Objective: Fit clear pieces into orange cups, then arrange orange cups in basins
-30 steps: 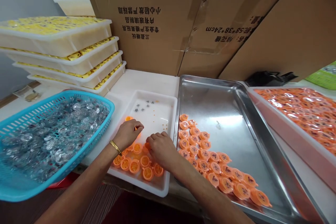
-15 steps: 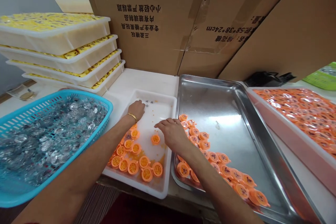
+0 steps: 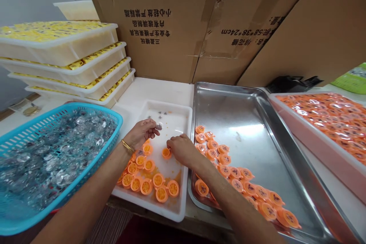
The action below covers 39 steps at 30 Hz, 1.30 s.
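Above the white tray, my left hand pinches a small clear lid with dark print between thumb and fingertips. My right hand is closed on the rim of a small orange cup of yellow bits, slightly tilted toward the left. Its fingertips are partly hidden by the hand itself. Several filled orange cups stand open in the near left part of the tray. A few small dark-printed pieces lie at its far end.
On the left, a blue basket holds clear domed pieces. A metal tray at right carries lidded orange cups. Farther right is a tray of wrapped orange pieces. Stacked trays and cardboard boxes stand behind.
My left hand has come back from the tray's far end with a clear lid. My right hand has taken hold of the lone orange cup and tilted it.
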### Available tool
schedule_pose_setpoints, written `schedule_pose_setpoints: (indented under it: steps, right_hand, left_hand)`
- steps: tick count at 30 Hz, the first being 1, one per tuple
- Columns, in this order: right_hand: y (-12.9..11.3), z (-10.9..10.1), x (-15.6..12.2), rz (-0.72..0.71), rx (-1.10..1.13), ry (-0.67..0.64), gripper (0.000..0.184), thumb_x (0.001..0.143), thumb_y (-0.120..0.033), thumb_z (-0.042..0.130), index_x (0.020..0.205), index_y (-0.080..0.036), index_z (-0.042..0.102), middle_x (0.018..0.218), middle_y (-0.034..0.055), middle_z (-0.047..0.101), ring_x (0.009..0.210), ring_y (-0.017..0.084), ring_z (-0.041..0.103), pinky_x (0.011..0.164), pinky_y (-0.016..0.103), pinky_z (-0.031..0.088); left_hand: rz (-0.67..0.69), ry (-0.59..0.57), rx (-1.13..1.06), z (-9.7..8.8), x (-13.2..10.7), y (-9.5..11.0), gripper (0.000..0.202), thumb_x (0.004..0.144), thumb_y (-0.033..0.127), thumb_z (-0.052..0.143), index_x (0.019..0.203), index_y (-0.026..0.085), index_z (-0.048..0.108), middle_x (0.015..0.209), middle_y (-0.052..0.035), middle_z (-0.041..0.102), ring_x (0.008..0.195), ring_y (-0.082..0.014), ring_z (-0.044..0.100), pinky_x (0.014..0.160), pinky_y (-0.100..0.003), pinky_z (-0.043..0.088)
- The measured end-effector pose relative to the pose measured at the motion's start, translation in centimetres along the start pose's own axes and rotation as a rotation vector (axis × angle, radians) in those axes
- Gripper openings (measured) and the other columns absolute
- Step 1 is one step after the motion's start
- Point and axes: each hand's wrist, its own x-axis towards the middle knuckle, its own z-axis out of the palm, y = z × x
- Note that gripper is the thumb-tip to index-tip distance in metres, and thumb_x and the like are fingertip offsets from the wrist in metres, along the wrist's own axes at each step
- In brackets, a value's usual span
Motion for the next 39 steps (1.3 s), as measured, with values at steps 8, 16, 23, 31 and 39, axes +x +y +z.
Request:
schedule_pose_setpoints:
  steps: [8, 16, 23, 31, 39]
  right_hand:
    - [-1.1, -1.3, -2.3, 0.248, 0.341, 0.238, 0.015, 0.082, -0.009, 0.048, 0.089, -0.018, 0.058, 0.092, 0.0053, 0.065, 0.079, 0.015, 0.060, 0.068, 0.024, 0.040]
    - [-0.9, -2.4, -4.0, 0.357, 0.555, 0.347, 0.012, 0.076, -0.009, 0.050, 0.077, -0.019, 0.058, 0.076, 0.0024, 0.065, 0.068, 0.015, 0.060, 0.063, 0.026, 0.042]
    - [-0.8, -2.0, -5.1, 0.439, 0.834, 0.445, 0.006, 0.074, -0.015, 0.053, 0.072, -0.019, 0.057, 0.073, 0.0005, 0.066, 0.064, 0.014, 0.061, 0.059, 0.025, 0.044]
    - [-1.0, -1.5, -5.4, 0.503, 0.930, 0.537, 0.004, 0.073, -0.017, 0.057, 0.070, -0.019, 0.055, 0.082, 0.0019, 0.068, 0.068, 0.014, 0.062, 0.061, 0.025, 0.046]
    - [-1.7, -1.5, -5.3, 0.531, 0.815, 0.525, 0.008, 0.075, -0.015, 0.055, 0.068, -0.019, 0.055, 0.075, 0.0015, 0.067, 0.061, 0.012, 0.058, 0.055, 0.023, 0.043]
  left_hand:
    - [-0.126, -0.065, -0.577, 1.9, -2.4, -0.9, 0.008, 0.075, 0.023, 0.058, 0.077, 0.016, 0.054, 0.072, -0.0018, 0.062, 0.061, -0.0104, 0.060, 0.048, -0.017, 0.043]
    - [-0.178, 0.060, -0.586, 3.4, -2.7, -0.6, 0.015, 0.075, 0.006, 0.062, 0.089, 0.009, 0.063, 0.070, -0.0029, 0.065, 0.059, -0.0074, 0.063, 0.053, -0.013, 0.052]
    - [-0.324, 0.244, -0.786, 4.7, -3.2, 0.0, 0.017, 0.083, 0.000, 0.051, 0.077, 0.007, 0.066, 0.069, -0.0044, 0.068, 0.063, -0.0098, 0.067, 0.055, -0.012, 0.055]
    - [-0.240, 0.214, -0.647, 6.6, -4.4, -0.1, 0.007, 0.075, 0.008, 0.063, 0.082, 0.009, 0.065, 0.069, -0.0015, 0.065, 0.058, -0.0113, 0.065, 0.042, -0.013, 0.048]
    - [0.062, 0.284, -0.090, 9.5, -5.1, -0.1, 0.025, 0.066, 0.028, 0.074, 0.081, 0.011, 0.062, 0.062, 0.0000, 0.063, 0.054, -0.0126, 0.062, 0.048, -0.020, 0.051]
